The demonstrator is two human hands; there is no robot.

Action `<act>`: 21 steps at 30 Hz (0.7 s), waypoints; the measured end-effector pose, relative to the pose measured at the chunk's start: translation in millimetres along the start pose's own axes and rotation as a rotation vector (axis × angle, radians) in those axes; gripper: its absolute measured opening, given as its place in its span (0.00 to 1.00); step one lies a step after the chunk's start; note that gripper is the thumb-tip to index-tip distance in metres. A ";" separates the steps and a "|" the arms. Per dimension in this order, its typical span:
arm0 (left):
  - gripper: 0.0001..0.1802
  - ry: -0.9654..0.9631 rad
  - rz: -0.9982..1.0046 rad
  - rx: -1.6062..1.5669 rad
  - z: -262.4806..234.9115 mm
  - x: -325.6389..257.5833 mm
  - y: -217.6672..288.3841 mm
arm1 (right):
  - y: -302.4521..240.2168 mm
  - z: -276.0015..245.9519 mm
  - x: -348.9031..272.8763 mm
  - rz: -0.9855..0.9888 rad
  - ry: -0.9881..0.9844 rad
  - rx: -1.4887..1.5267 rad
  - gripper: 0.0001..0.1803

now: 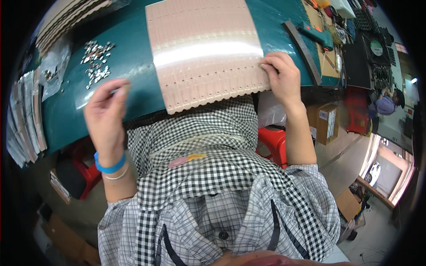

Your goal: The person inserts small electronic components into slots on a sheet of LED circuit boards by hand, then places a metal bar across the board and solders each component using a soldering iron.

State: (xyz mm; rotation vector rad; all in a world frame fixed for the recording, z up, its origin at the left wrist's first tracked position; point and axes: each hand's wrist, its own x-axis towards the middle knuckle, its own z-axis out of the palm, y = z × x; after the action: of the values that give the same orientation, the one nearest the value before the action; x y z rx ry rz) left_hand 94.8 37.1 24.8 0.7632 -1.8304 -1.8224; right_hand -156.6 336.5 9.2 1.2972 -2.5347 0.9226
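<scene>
Left hand (104, 106), right hand (285, 79) both curled

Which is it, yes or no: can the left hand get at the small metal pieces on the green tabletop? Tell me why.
Probably yes: the left hand is close by, and nothing visible stands between it and the small metal pieces. Blur hides whether it already holds something.

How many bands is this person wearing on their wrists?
2. A blue band and, just nearer the elbow, a thin pale bracelet, both behind the left hand. None shows behind the right hand; that wrist is in plain view.
</scene>
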 end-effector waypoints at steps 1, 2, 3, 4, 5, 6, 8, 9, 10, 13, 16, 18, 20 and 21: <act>0.08 -0.046 -0.036 -0.062 14.2 -3.1 5.6 | -0.6 -1.7 -2.8 0.051 0.006 0.027 0.06; 0.09 -0.081 -0.072 -0.119 26.5 -5.7 11.5 | -3.5 -9.5 -1.0 0.091 -0.050 0.057 0.07; 0.09 -0.155 -0.120 -0.188 35.1 -5.4 12.6 | -6.3 -16.1 0.3 0.143 -0.032 0.084 0.08; 0.10 -0.225 -0.168 -0.257 40.3 -5.8 13.6 | -11.7 -21.5 2.6 0.193 -0.018 0.114 0.09; 0.10 -0.276 -0.207 -0.305 43.4 -5.5 16.0 | -18.1 -25.3 5.7 0.174 0.003 0.145 0.09; 0.10 -0.342 -0.245 -0.361 51.5 -4.0 15.5 | -22.0 -30.2 6.3 0.161 0.030 0.161 0.10; 0.12 -0.359 -0.201 -0.319 65.0 -4.4 17.0 | -39.5 -22.4 8.9 0.078 0.025 0.370 0.10; 0.14 -0.404 -0.217 -0.362 72.1 -4.7 17.9 | -53.5 -18.2 9.6 0.031 0.011 0.506 0.10; 0.16 -0.452 -0.233 -0.403 79.5 -6.1 18.8 | -74.0 -13.3 10.6 0.042 -0.063 0.633 0.10; 0.17 -0.464 -0.277 -0.444 97.4 -15.1 26.9 | -111.4 -2.3 8.2 -0.066 -0.059 0.698 0.15; 0.13 -0.404 -0.412 -0.412 100.7 -15.5 25.3 | -116.4 19.8 -3.0 -0.185 0.184 0.636 0.14; 0.09 -0.366 -0.467 -0.444 95.0 -20.1 3.5 | -118.0 24.4 -5.7 -0.197 0.296 0.597 0.13; 0.06 -0.381 -0.521 -0.571 94.4 -18.9 0.6 | -114.5 24.8 -4.3 -0.315 0.337 0.534 0.11; 0.06 -0.419 -0.516 -0.572 92.5 -17.8 1.2 | -115.2 26.2 -4.6 -0.310 0.357 0.502 0.11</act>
State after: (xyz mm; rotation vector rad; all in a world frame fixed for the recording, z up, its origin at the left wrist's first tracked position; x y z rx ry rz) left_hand 47.1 118.3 24.4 0.7024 -1.2529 -2.8425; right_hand -60.7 274.0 38.8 1.4288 -1.8322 1.6056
